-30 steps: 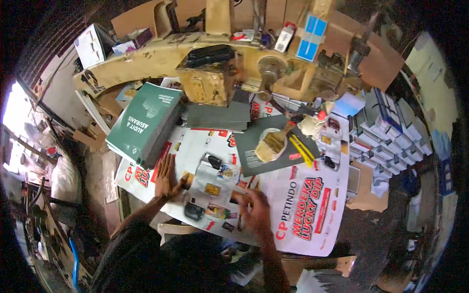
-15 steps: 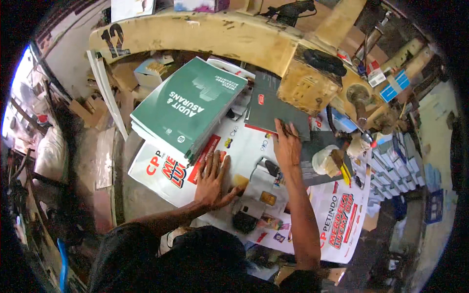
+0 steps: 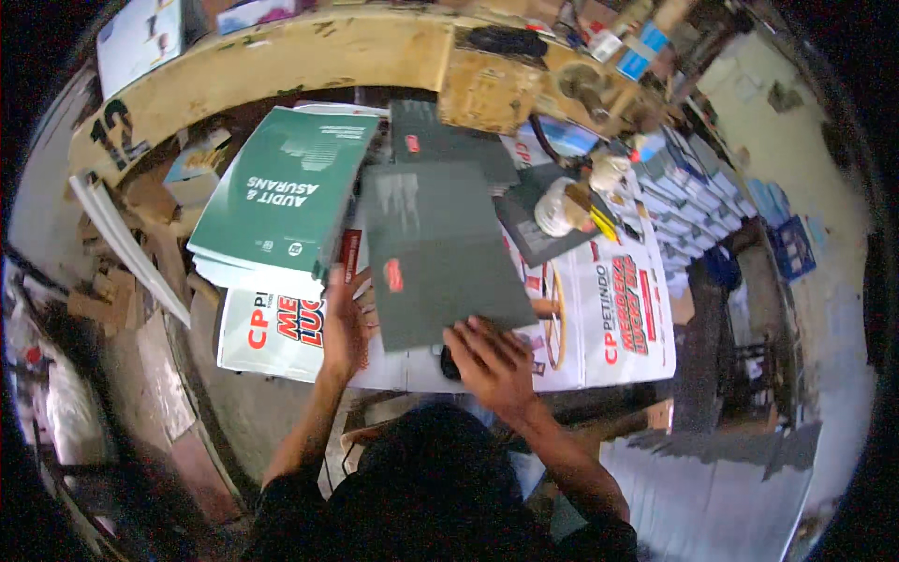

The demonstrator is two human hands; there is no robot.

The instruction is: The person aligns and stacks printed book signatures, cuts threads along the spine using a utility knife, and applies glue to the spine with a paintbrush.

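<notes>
A dark grey book cover [image 3: 435, 248] with a small red label lies slanted over the printed poster sheet [image 3: 599, 342] in the middle of the bench. My right hand [image 3: 492, 361] grips its near edge, fingers on top; the thumb is not clearly visible. My left hand [image 3: 346, 323] is upright beside the cover's left edge, fingers extended and slightly blurred. Just beyond that hand sits a stack of green-covered books [image 3: 281, 192]. Another pile of dark grey covers [image 3: 445, 140] lies behind the one I hold.
A cream machine frame [image 3: 281, 61] with a wooden block [image 3: 487, 89] crosses the back. On the right, a white tub [image 3: 562, 208] and a yellow-handled tool [image 3: 602, 223] rest on dark sheets. Stacked grey-edged books [image 3: 693, 178] stand beyond the bench's right side.
My right hand has drawn a grey cover off the pile toward me. My left hand has lifted from the poster sheet to the cover's left edge. The view has shifted to the right.
</notes>
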